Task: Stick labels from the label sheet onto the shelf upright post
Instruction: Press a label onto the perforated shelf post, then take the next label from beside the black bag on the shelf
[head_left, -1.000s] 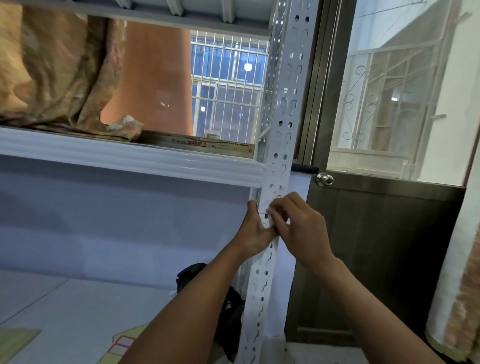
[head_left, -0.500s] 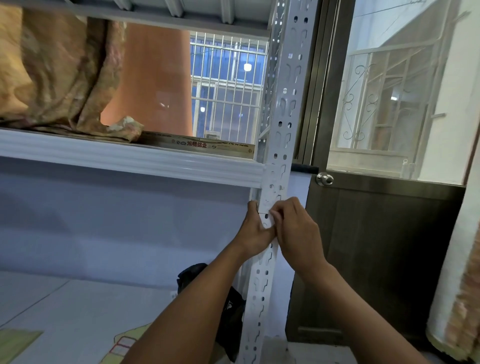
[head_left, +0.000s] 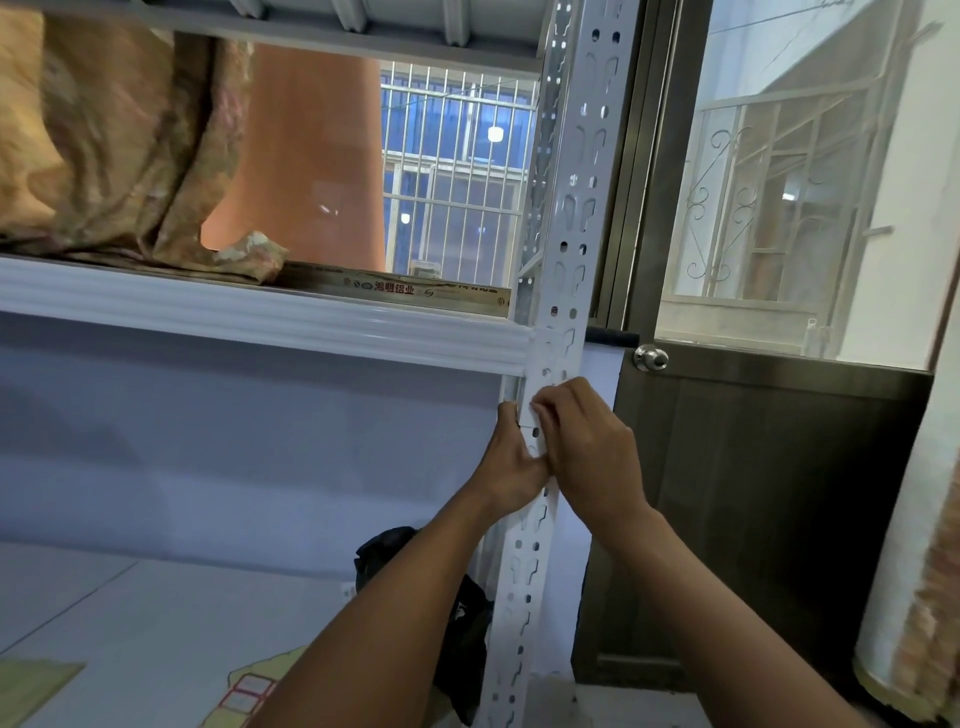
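1. I judge the step in hand to be pressing a label (head_left: 531, 415) flat onto the front face of the shelf upright post (head_left: 569, 218), just below where the white shelf beam (head_left: 260, 322) meets the post.
2. My left hand (head_left: 511, 467) clasps the post's left edge. The thumb lies up along that edge and the fingers go round behind, out of sight. I read it as steadying the post.
3. My right hand (head_left: 589, 452) sits on the post's front face with its bent fingertips (head_left: 543, 410) on the label. I cannot tell whether they pinch its edge or only press it. The two hands touch each other at the post.
4. To do this well, I'd square the label to the post's edges, then rub from the side already down towards the free side, so no air gets trapped.
5. The post's slots give no backing, so I'd put firm pressure on the solid metal between them.
6. The label is white on a white post and its outline is faint. Only a fine seam shows between the hands, so I'd check alignment by feel.
7. What I take for the label sheet (head_left: 249, 691) is yellowish with red-bordered boxes. It lies on the lower shelf board (head_left: 130, 623), left of the post's foot and well below both hands, partly hidden by the left forearm.
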